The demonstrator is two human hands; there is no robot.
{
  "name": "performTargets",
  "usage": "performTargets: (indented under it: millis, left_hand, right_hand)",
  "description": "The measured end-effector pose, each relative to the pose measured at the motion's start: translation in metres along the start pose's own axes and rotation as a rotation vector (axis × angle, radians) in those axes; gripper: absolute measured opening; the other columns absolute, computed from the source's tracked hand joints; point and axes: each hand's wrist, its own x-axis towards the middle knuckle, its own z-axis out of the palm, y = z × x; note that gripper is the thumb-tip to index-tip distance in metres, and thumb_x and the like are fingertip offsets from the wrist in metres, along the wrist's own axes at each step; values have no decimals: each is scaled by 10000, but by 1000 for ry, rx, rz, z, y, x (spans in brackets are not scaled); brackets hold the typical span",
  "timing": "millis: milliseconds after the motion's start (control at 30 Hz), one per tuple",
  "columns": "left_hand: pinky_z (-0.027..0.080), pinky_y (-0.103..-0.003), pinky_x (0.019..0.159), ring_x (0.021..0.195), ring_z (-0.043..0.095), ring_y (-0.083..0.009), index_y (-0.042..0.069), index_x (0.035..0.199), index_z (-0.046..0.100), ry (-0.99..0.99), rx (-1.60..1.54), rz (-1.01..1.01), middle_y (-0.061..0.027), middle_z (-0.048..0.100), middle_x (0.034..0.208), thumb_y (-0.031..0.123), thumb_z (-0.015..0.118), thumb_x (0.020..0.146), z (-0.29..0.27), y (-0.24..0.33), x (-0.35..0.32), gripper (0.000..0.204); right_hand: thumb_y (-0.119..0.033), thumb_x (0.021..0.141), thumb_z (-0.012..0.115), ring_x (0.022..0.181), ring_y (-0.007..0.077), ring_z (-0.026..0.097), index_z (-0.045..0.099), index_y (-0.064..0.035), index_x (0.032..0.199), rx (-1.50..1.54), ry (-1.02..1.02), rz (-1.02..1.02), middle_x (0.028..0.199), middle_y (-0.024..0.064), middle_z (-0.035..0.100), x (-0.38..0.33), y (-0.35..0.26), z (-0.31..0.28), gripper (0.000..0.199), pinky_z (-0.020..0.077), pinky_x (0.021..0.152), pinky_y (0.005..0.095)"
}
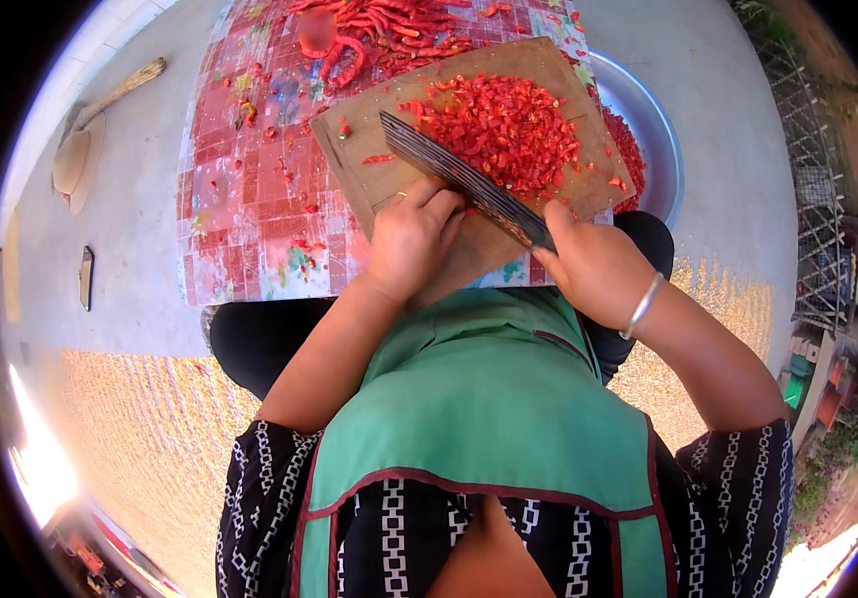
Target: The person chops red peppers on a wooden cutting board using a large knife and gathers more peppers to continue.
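Note:
My right hand [598,264] is wrapped round the handle end of a wide, dark knife [464,177], which slants across a wooden cutting board [349,164]. Against the near side of the blade rests my left hand [412,236], its fingers curled in. The fingertips are partly hidden, so what they pinch, if anything, cannot be made out. Beyond the blade, a heap of chopped red chilies [499,130] covers much of the board. Whole red chilies [399,25] lie in a pile at the table's far side.
A patterned red-and-white tablecloth [239,199], strewn with chili bits, covers the low table. Close by on the right stands a metal basin [670,149] with red pieces in it. A hand brush or broom [75,154] and a dark phone-like object [87,277] lie on the floor at left.

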Motion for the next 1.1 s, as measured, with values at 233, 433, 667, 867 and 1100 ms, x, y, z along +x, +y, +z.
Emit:
performTargets:
  millis: [233,433,667,867,1100]
  left_hand:
    - [522,-393,723,838,620,-298,105,908,652,25,-40,10,-73,622,951,94,679,750,-5,-1,-4,160]
    - [513,-390,729,857,591,-273,119,863,641,55,28,46,-48,603,906,109,676,726,-7,-3,-7,142]
    - [507,-390,738,845,594,-284,101,862,632,30,-2,54,-68,606,894,99,675,732,-12,-3,-1,137]
    - [506,-392,739,853,593,-291,94,869,633,24,-12,18,-76,606,885,103,676,734,-15,-6,-6,141]
    - [505,-394,738,854,590,-299,93,878,639,-2,-83,35,-76,606,875,107,685,736,-12,-9,-6,151]
  right_hand:
    - [-194,896,576,683,445,581,398,2,1011,152,227,-34,708,253,583,28,-6,18,288,442,591,508]
    - [-202,902,549,665,425,607,401,6,947,15,-118,52,685,224,599,-10,-13,-20,259,469,589,508]
    - [-173,889,580,689,442,579,385,13,988,180,198,-3,710,254,576,32,-11,17,287,434,598,510]
    - [-194,902,542,679,425,611,392,12,936,16,-45,-37,706,239,603,-6,-19,-24,257,471,599,512]
    - [-201,904,568,677,448,585,390,-1,1013,115,198,-15,707,257,583,41,-15,25,290,447,587,512]
